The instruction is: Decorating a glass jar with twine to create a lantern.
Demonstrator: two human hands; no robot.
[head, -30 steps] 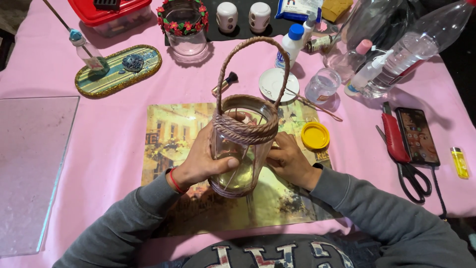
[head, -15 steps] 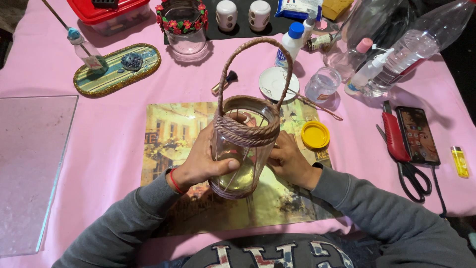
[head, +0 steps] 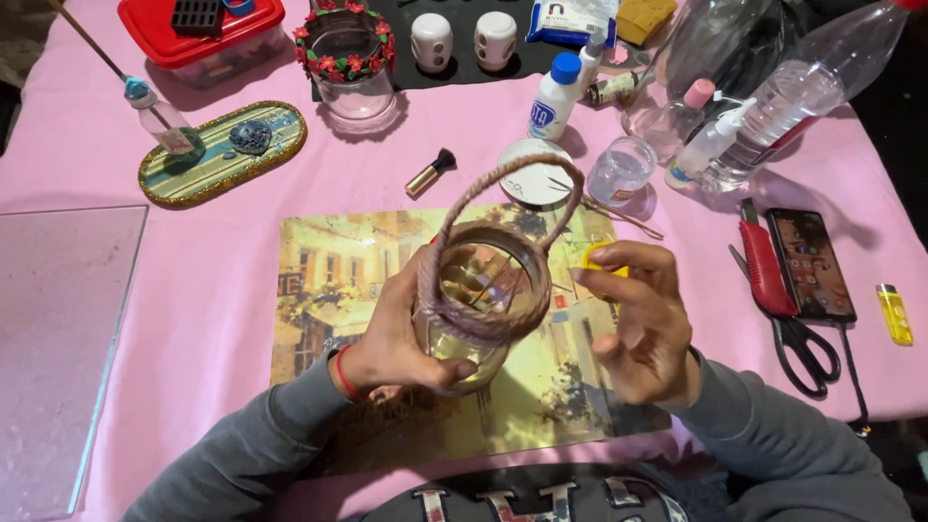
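The glass jar (head: 478, 309) is held above the printed picture mat (head: 319, 290) in the middle of the pink desk (head: 193, 280), lifted clear of it. Its long axis is tipped toward the camera, so the open mouth points up and toward the viewer and the inside of the glass shows through the rim. Twine is wound around the neck, and a twine handle (head: 503, 188) arches from one side of the rim to the other, its top leaning toward the far edge of the desk.

The left hand (head: 396, 338) has its grip clamped on the jar, fingers wrapped around the lower body and the thumb along the near side. The right hand (head: 643, 324) is just beside the jar, its grip apart, fingers spread and curled with nothing in them; the fingertips are near the rim, but whether they touch it cannot be told. A yellow lid (head: 601, 266) lies on the mat behind those fingers.

Further right lie red-handled scissors (head: 773, 290), a phone (head: 810, 263) and a yellow lighter (head: 894, 314). Beyond the mat stand a white glue bottle (head: 555, 97), a small clear cup (head: 621, 169), a white round lid (head: 534, 172) and a second jar ringed with red flowers (head: 346, 53). A glass pane (head: 58, 319) lies at the left.
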